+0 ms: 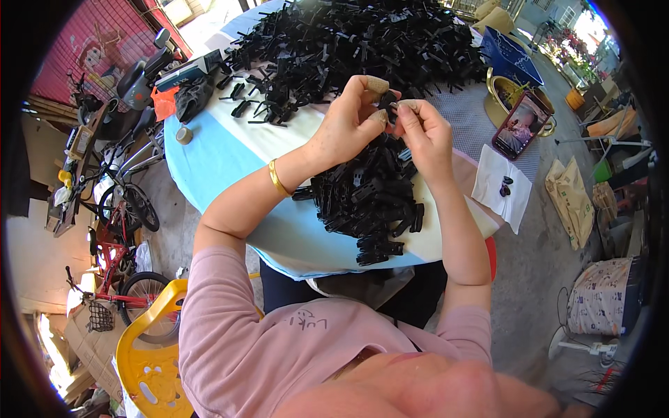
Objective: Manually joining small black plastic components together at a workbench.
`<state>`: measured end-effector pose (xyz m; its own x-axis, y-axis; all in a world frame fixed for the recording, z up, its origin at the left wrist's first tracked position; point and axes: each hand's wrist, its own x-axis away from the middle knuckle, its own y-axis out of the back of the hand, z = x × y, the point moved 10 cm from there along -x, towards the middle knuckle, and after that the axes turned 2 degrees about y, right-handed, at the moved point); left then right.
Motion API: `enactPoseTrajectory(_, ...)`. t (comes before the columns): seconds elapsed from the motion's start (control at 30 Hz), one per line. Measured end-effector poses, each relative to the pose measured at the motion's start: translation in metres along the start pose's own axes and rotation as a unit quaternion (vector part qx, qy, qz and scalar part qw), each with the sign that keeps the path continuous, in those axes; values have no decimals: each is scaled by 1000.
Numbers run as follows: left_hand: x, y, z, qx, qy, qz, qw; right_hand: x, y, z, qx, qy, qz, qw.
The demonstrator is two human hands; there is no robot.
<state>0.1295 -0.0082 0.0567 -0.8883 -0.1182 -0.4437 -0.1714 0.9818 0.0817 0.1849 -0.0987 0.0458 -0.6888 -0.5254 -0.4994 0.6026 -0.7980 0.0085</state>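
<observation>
Above the table, my left hand (350, 120) and my right hand (426, 138) meet, fingers pinched around one small black plastic piece (387, 102). Its exact kind is partly hidden by the fingertips. Tan tape wraps a finger of the left hand, and a gold bangle (277, 178) circles that wrist. Beyond the hands spreads a large heap of black plastic pieces (348, 42), long and thin in outline. Closer to me, below the hands, lies a smaller pile of black clip-like pieces (366, 191). Both rest on a blue and white striped tablecloth (209, 157).
At the right edge of the table a phone (523, 127) leans against a gold-coloured pot (497, 94). White paper (496, 174) with small dark bits lies nearer. A small round container (184, 136) stands at the left. A yellow chair (150, 348) and bicycles (129, 282) are on the left side.
</observation>
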Motion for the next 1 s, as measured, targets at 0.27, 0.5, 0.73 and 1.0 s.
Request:
enactPoseTrajectory(0.27,5,4,-6,-125,-17,-30,991,1,-4,6,56,6,38,998)
enactPoseTrajectory(0.5,6,5,-24,-178,-101,-60,977,4,-7,-2,11,-52,50,997)
enactPoseTrajectory(0.73,16,-1,-58,-249,-215,-63,942,9,-16,-1,-67,-91,65,991)
enactPoseTrajectory(1.0,-5,13,-13,285,106,-41,952,5,8,48,136,145,-3,980)
